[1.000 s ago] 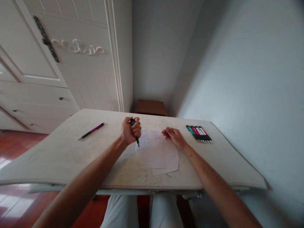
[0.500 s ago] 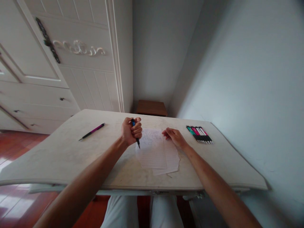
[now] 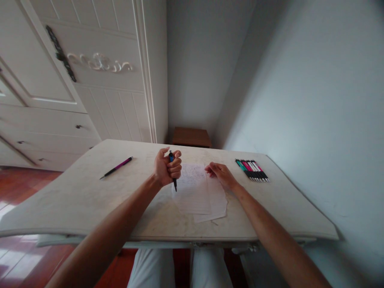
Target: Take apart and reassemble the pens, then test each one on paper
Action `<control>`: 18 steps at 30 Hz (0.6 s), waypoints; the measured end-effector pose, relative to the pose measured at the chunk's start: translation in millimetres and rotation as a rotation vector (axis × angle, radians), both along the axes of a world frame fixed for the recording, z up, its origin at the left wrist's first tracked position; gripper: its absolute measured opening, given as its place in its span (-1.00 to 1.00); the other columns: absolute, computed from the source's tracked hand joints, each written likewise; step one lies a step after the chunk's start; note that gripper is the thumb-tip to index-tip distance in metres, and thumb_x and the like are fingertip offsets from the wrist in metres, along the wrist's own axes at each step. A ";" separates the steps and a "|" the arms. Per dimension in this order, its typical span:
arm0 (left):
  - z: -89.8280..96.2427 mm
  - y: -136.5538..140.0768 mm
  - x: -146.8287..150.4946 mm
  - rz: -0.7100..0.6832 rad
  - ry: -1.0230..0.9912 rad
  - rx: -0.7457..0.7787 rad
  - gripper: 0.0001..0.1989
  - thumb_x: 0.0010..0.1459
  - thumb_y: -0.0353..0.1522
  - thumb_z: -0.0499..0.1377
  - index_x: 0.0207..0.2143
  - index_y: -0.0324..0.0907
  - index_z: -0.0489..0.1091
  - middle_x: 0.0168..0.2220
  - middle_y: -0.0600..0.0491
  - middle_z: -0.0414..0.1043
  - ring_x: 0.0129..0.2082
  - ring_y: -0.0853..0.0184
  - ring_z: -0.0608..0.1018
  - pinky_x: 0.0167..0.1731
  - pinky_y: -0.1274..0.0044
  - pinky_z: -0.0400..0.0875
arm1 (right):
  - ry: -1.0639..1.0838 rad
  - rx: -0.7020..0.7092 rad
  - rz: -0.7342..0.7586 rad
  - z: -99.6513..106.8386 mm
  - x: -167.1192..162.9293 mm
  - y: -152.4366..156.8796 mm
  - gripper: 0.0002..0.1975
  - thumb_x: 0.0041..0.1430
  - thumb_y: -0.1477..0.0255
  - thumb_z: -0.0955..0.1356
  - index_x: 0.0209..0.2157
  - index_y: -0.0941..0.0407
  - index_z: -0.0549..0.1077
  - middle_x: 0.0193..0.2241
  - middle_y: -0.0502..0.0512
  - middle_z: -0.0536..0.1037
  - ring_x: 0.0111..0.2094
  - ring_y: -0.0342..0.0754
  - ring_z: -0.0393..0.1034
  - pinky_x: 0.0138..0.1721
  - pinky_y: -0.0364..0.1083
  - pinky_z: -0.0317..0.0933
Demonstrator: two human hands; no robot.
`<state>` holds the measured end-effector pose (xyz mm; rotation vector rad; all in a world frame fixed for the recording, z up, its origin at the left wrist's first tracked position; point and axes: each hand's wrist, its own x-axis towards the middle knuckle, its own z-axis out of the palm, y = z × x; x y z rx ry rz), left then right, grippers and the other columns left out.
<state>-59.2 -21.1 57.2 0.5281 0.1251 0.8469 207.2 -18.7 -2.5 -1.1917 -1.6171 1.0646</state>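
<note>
My left hand [image 3: 168, 167] is wrapped round a black and blue pen [image 3: 175, 185], tip pointing down over the left side of the paper. The thumb sits beside the pen's top end, apart from it. My right hand [image 3: 219, 173] rests at the right side of the sheets, its fingers loosely curled with nothing visible in them. Between the hands lies a lined sheet of paper [image 3: 193, 200] with scribbled pen marks on its upper half. Another torn-edged sheet [image 3: 218, 204] shows from under it on the right.
The white table [image 3: 90, 204] carries a black and purple pen [image 3: 116, 167] on the left. A row of several pens [image 3: 252, 170], green, pink and white with black grips, lies at the right. A white cabinet [image 3: 120, 108] stands behind on the left, a wall [image 3: 315, 120] on the right.
My left hand has shifted slightly right, and the pen is now more upright. The right hand and the sheets stay where they were.
</note>
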 end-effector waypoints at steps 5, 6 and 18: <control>1.5 -0.9 -1.0 -0.036 -0.015 0.006 -0.78 0.14 -0.26 -0.04 -0.52 -0.16 0.18 -0.69 0.31 -0.35 -0.76 0.55 -0.26 -0.83 0.72 -0.19 | -0.005 -0.013 -0.015 1.7 -0.6 -1.8 -0.35 0.06 -0.14 0.27 -0.34 0.22 0.56 -0.42 0.17 0.55 -0.45 -0.10 0.40 -0.35 -0.09 0.31; 1.9 -1.0 -1.4 -0.036 -0.019 -0.004 -0.77 0.14 -0.23 -0.03 -0.51 -0.16 0.18 -0.69 0.31 -0.35 -0.76 0.55 -0.26 -0.83 0.72 -0.19 | -0.007 -0.017 -0.015 1.8 -0.5 -1.9 -0.35 0.06 -0.14 0.27 -0.33 0.21 0.56 -0.42 0.17 0.55 -0.45 -0.10 0.40 -0.34 -0.10 0.31; 1.4 -3.8 -0.7 -0.066 0.051 0.039 -0.43 0.18 0.08 -0.09 -0.35 -0.24 0.36 -0.68 0.32 -0.34 -0.75 0.56 -0.24 -0.82 0.71 -0.16 | -0.005 -0.028 -0.016 1.2 -1.4 -2.6 -0.36 0.07 -0.12 0.28 -0.33 0.22 0.55 -0.40 0.17 0.55 -0.44 -0.12 0.40 -0.34 -0.11 0.32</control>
